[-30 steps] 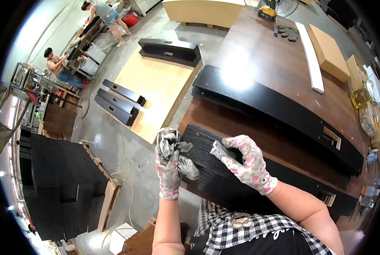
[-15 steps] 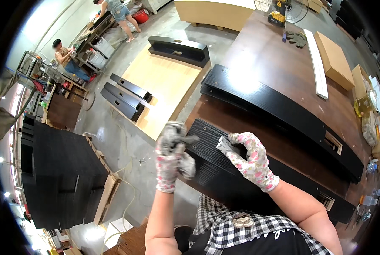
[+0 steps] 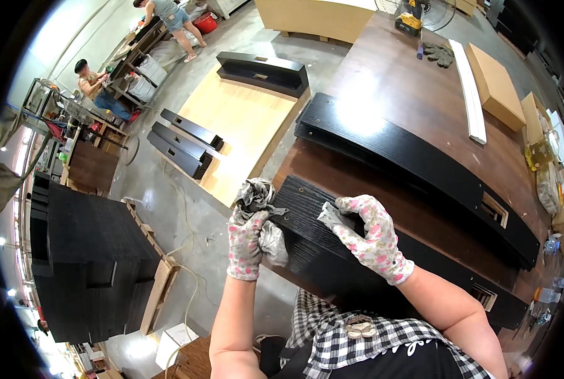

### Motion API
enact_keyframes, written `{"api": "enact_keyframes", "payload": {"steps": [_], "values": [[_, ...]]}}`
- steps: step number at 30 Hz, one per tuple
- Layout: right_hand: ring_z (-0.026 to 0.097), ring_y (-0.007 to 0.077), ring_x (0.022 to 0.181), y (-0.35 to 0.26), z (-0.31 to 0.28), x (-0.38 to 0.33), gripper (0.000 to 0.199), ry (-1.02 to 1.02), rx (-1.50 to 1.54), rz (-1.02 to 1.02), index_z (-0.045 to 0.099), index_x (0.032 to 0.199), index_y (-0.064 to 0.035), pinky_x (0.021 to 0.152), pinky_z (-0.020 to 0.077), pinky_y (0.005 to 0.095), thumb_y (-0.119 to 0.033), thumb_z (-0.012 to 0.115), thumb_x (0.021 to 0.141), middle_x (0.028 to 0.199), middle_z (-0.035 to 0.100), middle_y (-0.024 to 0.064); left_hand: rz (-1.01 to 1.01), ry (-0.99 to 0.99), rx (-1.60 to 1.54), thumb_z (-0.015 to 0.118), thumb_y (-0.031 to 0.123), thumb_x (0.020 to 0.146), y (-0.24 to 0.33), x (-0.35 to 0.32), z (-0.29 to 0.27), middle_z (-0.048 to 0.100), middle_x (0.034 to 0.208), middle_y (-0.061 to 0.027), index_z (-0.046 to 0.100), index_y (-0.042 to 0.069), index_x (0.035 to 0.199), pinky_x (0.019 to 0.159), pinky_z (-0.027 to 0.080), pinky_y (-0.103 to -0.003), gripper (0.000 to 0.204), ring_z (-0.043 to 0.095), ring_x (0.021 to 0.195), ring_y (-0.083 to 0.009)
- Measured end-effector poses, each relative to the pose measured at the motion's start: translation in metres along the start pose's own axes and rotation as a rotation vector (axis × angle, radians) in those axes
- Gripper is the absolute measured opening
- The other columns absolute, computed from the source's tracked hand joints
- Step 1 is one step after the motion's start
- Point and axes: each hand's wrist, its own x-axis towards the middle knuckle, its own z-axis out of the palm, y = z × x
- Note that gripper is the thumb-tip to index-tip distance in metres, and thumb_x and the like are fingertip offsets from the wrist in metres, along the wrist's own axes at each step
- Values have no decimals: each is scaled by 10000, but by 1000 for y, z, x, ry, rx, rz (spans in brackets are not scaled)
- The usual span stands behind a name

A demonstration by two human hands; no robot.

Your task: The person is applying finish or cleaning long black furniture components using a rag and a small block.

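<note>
Both my hands wear white gloves with pink flowers. My left hand (image 3: 246, 245) is closed round a crumpled, dark-stained rag (image 3: 255, 194), beside the left end of a black wood-grain panel (image 3: 313, 211). Part of the rag bulges out below the fingers. Over that same panel, my right hand (image 3: 373, 237) is curled, with a small whitish scrap (image 3: 330, 215) pinched at its fingertips. The near panel has small holes at its left end and a rectangular cutout toward the right. A second curved black panel (image 3: 395, 142) lies farther back on the brown table (image 3: 383, 76).
A cordless drill (image 3: 409, 19), a grey glove (image 3: 439, 55), a white strip (image 3: 468, 91) and a cardboard box (image 3: 495, 87) lie at the table's far side. Black pieces rest on a pale board (image 3: 244, 120). Stacked black panels (image 3: 92, 259) stand left. Two people work far left.
My left hand has shifted slightly left and down with the rag, which now shows sharper. The right hand stays nearly in place, still pinching the scrap. The view has tilted a little.
</note>
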Motion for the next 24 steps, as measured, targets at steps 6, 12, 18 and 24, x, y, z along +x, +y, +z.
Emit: {"api": "enact_keyframes", "payload": {"steps": [6,12,18,24], "values": [[626,286,910,-1,-1,0,342,0,5,18,621,1043,-37,822,504,382,-63,770,736,989,652,119,-13,15,-7,577,-52,845,2,-4,-1,672,990,-70,603,4,1169,758,550,-285,330,660,862,-177],[643,224,892,-2,-1,1,318,-4,-47,-11,612,1018,-25,807,525,333,-10,775,746,986,644,104,-94,31,11,634,-24,821,2,-5,-9,653,1068,-49,603,15,1199,786,526,-268,382,629,906,-135],[648,262,816,-7,0,7,290,79,-31,-66,626,948,-43,733,525,356,-96,818,737,908,650,112,11,-91,-100,553,-60,803,9,-6,4,643,1070,-118,535,-20,1252,787,545,-319,451,660,880,-219],[649,305,783,-13,-2,8,241,92,-69,-62,658,927,-41,699,518,392,-172,788,773,856,673,132,110,-74,102,561,-78,777,1,-1,-4,653,1037,-84,567,-1,1224,750,557,-309,454,650,888,-186]]}}
